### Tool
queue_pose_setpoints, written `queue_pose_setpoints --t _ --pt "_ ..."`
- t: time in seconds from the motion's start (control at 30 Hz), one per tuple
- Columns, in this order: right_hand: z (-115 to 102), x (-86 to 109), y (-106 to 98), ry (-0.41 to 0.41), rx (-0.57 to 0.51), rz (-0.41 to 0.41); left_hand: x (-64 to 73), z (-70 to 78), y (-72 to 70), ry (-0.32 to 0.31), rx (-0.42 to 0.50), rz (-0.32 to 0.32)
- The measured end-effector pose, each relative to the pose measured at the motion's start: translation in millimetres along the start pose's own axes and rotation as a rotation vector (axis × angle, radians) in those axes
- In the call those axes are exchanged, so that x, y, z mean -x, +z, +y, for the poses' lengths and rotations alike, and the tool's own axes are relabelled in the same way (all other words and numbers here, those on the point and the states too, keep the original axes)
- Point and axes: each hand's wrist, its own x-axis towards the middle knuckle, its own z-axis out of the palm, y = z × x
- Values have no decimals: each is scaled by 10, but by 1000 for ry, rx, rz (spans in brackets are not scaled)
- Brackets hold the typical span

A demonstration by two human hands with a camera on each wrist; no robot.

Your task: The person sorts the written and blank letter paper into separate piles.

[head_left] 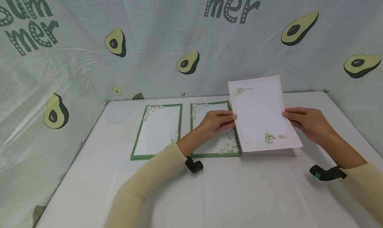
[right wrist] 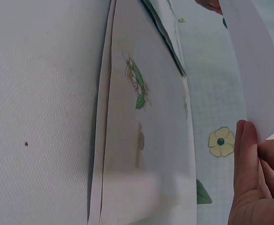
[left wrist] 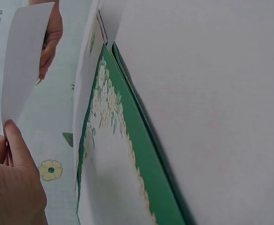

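- Left of the fingers of the left hand [head_left: 211, 124], well apart, one green sheet [head_left: 164, 130] lies flat on the table [head_left: 227, 194], its gap from the next probably there to separate the two.
- Just under those fingers lies a second green sheet [head_left: 231, 145]; its doubled edge suggests a stack.
- At their tips, the left fingers pinch the left edge of a pale sheet [head_left: 259, 118], likely by the margin to spare the print.
- Between both hands' fingers, that sheet is raised and tilted, printed side toward the head camera.
- Below the fingers lies a pale pile [right wrist: 162, 136]; whether the sheet touches it, I cannot tell.
- Opposite, the right hand's [head_left: 311, 125] fingers pinch the right edge, presumably keeping thin paper taut.
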Motion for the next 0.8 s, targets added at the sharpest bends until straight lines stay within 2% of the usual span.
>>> queue_pose_setpoints --t 0.2,0.4,0.6,0.8 --pt "-6 -11 -114 7 41 30 -86 -54 115 -7 29 -3" --pt "17 7 -207 -1 -8 29 -160 -85 215 -13 26 2" --pt "43 23 -260 10 28 49 -242 -133 272 1 20 6" --pt "48 14 -293 4 43 34 -278 -151 304 14 23 20"
